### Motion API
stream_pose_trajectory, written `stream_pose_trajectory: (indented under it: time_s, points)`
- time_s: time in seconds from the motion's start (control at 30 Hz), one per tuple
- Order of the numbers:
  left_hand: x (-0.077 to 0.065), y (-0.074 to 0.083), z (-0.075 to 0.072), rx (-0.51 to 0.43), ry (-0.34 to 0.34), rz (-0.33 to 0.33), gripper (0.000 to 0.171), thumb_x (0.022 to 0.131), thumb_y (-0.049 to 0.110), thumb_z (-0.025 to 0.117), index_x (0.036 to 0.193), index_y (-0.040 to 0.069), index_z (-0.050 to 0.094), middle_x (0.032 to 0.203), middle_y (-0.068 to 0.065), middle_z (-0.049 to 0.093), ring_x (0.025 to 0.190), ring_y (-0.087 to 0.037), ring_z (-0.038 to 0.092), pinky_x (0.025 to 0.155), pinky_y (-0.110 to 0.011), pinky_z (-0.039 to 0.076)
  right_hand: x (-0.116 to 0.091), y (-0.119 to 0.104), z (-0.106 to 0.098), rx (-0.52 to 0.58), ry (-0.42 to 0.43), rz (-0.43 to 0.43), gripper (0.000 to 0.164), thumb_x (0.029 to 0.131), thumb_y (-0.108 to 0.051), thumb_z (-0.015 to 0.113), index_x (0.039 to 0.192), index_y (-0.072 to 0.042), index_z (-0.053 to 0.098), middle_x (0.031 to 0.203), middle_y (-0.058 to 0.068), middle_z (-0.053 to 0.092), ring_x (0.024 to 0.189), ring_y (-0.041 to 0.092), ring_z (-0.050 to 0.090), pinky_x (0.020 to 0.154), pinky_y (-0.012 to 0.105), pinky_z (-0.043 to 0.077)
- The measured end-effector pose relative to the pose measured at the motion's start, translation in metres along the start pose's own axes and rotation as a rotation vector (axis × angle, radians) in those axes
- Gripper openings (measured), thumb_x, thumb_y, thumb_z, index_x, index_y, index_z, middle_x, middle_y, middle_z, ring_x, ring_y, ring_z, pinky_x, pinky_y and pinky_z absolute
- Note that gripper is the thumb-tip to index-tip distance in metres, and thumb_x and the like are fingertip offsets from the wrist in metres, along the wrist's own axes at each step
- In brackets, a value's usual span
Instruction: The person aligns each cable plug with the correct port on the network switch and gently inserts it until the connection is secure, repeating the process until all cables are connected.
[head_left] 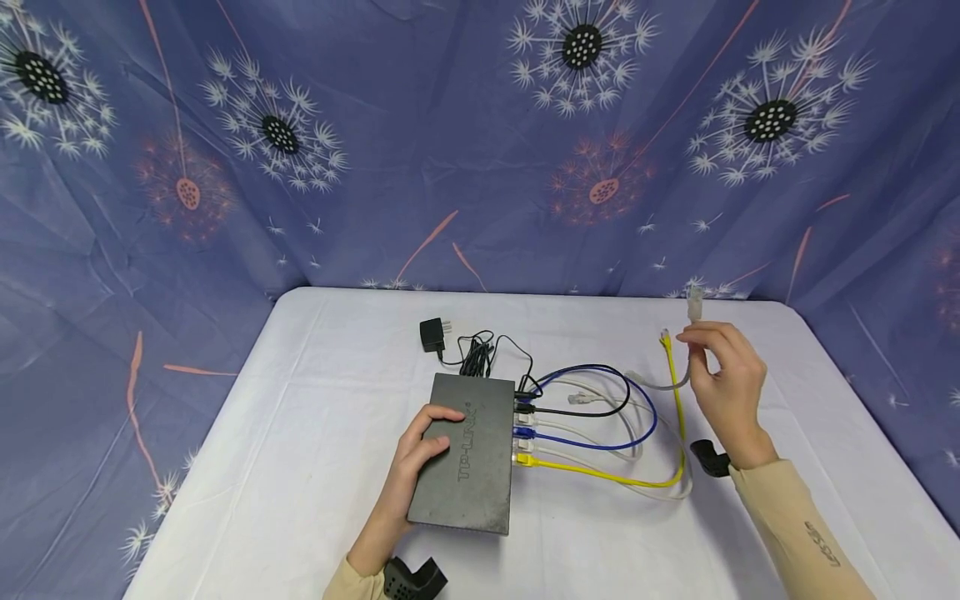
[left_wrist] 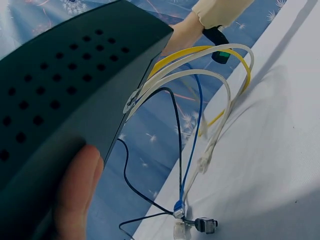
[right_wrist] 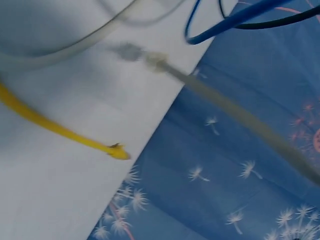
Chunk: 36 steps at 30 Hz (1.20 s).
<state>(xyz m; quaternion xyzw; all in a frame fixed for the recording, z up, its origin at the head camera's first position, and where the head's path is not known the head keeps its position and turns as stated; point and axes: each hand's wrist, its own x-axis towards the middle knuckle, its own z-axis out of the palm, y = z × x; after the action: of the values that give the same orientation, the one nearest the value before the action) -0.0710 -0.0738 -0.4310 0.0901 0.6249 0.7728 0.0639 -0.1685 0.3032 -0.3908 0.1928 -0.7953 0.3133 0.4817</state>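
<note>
My left hand point(head_left: 408, 457) grips a black TP-Link box point(head_left: 480, 492) by its left side, with fingers and thumb on the lettered face. In the left wrist view, one finger point(left_wrist: 80, 190) lies against the vented box point(left_wrist: 65, 80). Yellow point(head_left: 592, 472), blue point(head_left: 585, 443), black point(head_left: 570, 412) and whitish cables leave its right side. Off to the right, my raised right hand point(head_left: 727, 383) pinches a grey network cable point(head_left: 678, 383) just below its clear plug point(head_left: 695, 304), which points up. The right wrist view does not show this hand.
A black power adapter point(head_left: 432, 335) with a bundled cord point(head_left: 476, 357) lies behind the box. The yellow cable's loose plug point(head_left: 665, 337) is left of my right hand. A whitish plug point(head_left: 579, 399) lies among the loops. A patterned curtain point(head_left: 450, 150) hangs behind the white-covered table point(head_left: 300, 467).
</note>
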Motion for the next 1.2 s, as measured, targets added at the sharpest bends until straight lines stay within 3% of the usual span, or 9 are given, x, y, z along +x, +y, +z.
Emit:
stream_pose_trajectory:
  time_s: [0.2,0.43,0.7,1.0,1.2]
  points:
    - [0.0,0.0,0.0,-0.003,0.002,-0.002,0.031,0.093,0.012,0.043,0.12,0.005,0.055,0.128,-0.012,0.046,0.109,-0.03,0.044,0.089,-0.034,0.037,0.008,-0.017,-0.001,0.066,0.04,0.031,0.022,0.073,0.025,0.055,0.076,0.008,0.068,0.085,0.021,0.063,0.08,0.012,0.056,0.076,0.015,0.039]
    - [0.001,0.0,0.0,-0.009,0.003,-0.007,0.03,0.093,0.012,0.043,0.12,0.005,0.055,0.127,-0.012,0.046,0.108,-0.03,0.045,0.089,-0.033,0.038,0.015,-0.039,-0.005,0.145,0.033,0.076,0.016,0.075,0.022,0.058,0.08,0.011,0.068,0.088,0.02,0.06,0.082,0.017,0.057,0.078,0.017,0.044]
    - [0.001,-0.001,0.0,-0.012,-0.003,-0.015,0.03,0.093,0.012,0.043,0.12,0.006,0.055,0.126,-0.013,0.046,0.106,-0.03,0.046,0.087,-0.033,0.039,0.027,-0.082,-0.012,0.397,-0.013,0.153,0.018,0.072,0.031,0.052,0.087,0.023,0.058,0.095,0.015,0.057,0.089,0.015,0.058,0.08,0.02,0.047]
    - [0.002,-0.001,0.0,-0.016,-0.001,-0.015,0.03,0.093,0.012,0.042,0.12,0.005,0.055,0.126,-0.013,0.046,0.107,-0.03,0.045,0.088,-0.033,0.038,0.017,-0.09,-0.012,0.736,-0.051,0.293,0.03,0.074,0.031,0.053,0.103,0.023,0.055,0.1,0.018,0.055,0.089,0.02,0.061,0.082,0.024,0.048]
    - [0.002,-0.001,0.0,-0.014,0.002,-0.017,0.031,0.093,0.013,0.042,0.12,0.006,0.055,0.128,-0.012,0.045,0.11,-0.03,0.044,0.089,-0.033,0.038,0.02,-0.104,-0.016,0.836,-0.065,0.34,0.034,0.075,0.03,0.053,0.107,0.02,0.055,0.103,0.021,0.055,0.091,0.023,0.06,0.083,0.026,0.048]
